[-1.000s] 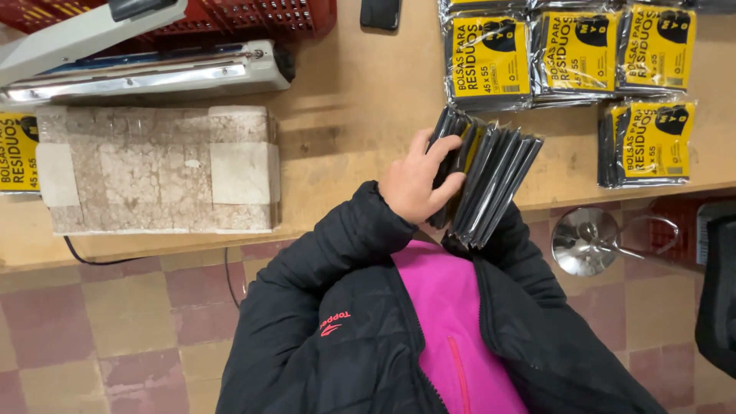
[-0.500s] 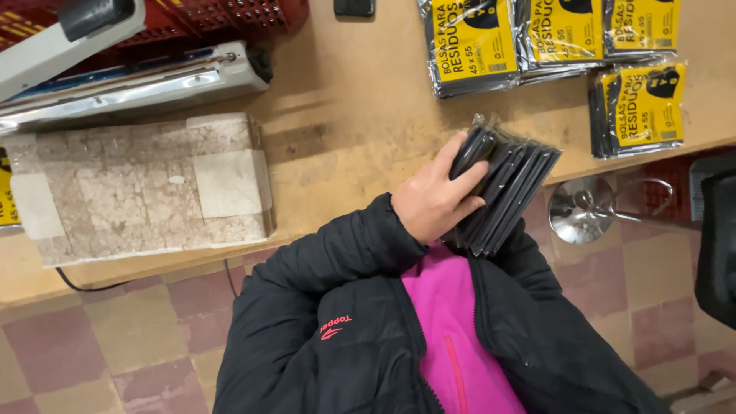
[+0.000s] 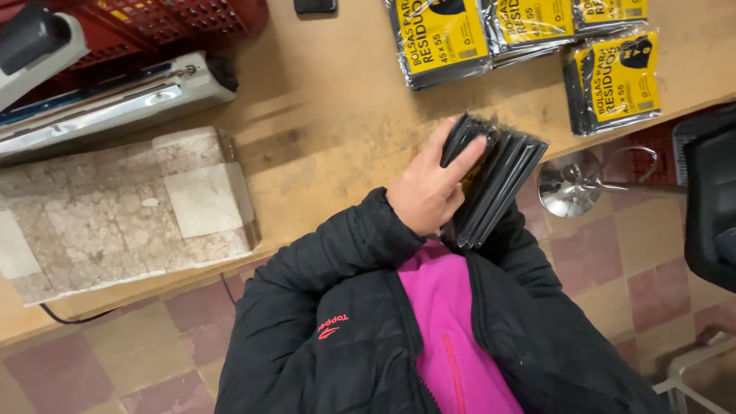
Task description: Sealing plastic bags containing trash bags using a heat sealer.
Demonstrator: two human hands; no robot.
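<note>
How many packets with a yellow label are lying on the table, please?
4: a left packet, a middle packet overlapping it, a top right packet cut by the frame edge, and a lower right packet. More may lie beyond the frame.

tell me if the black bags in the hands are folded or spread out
Folded: the black bags form a flat stack, edges lined up, under the left hand.

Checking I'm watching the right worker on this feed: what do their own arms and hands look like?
Both arms are in a black quilted puffer jacket, open at the front over a bright pink zipped top, with a small red emblem on the chest. The left hand is bare: no glove, no ring visible. The right hand is hidden.
</note>
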